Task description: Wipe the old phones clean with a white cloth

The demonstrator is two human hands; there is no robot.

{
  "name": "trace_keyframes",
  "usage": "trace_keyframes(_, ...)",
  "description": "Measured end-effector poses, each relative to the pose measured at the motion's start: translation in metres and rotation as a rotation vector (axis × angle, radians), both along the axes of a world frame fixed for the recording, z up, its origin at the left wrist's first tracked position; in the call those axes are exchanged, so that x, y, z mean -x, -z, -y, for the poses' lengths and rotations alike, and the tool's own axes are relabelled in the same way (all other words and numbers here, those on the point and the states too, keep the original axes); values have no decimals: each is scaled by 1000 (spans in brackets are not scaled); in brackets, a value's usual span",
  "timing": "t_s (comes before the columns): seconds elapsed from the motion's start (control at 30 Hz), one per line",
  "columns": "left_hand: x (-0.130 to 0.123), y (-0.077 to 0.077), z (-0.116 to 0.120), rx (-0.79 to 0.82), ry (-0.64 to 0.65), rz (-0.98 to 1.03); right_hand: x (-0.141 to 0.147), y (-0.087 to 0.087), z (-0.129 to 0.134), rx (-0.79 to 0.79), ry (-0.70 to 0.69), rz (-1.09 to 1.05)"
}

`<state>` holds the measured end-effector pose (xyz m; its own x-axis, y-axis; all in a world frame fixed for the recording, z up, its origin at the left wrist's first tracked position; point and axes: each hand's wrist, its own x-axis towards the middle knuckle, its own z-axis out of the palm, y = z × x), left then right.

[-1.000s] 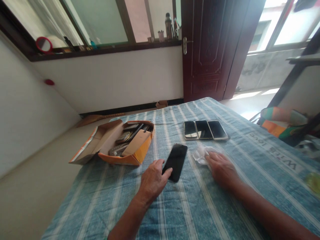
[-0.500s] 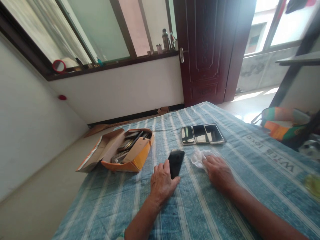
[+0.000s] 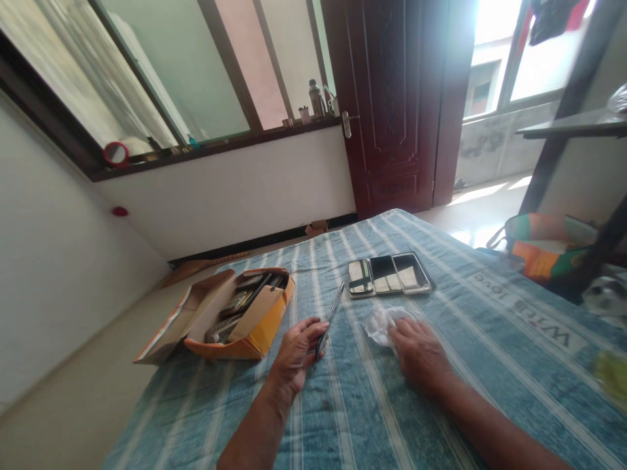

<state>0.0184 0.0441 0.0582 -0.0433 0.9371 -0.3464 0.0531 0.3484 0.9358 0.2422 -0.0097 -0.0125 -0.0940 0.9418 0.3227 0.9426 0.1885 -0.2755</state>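
Note:
My left hand grips a dark smartphone, turned so that its thin edge faces me. To the right, my right hand is closed on a crumpled white cloth or tissue that rests on the bedspread. Beyond the cloth, three phones lie side by side with screens up: a left one, a middle one and a right one. An orange cardboard box with its lid folded back stands left of my left hand, holding several phones.
A blue striped bedspread covers the surface under everything. Past its far edge are a dark red door and a window sill with small items. An orange and green bag sits at the right, near a yellowish object.
My left hand has tilted the smartphone from screen-facing to edge-on. My right hand still holds the cloth. The whole view has shifted slightly.

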Motion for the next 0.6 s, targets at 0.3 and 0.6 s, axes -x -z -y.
trace_keyframes(0.3, -74, 7, -75, -233, -88, -276, 3, -4, -1, 30, 14, -21)
trace_keyframes(0.6, -118, 16, -105, -355, -91, -833, 3, 3, -3, 16, 18, -15)
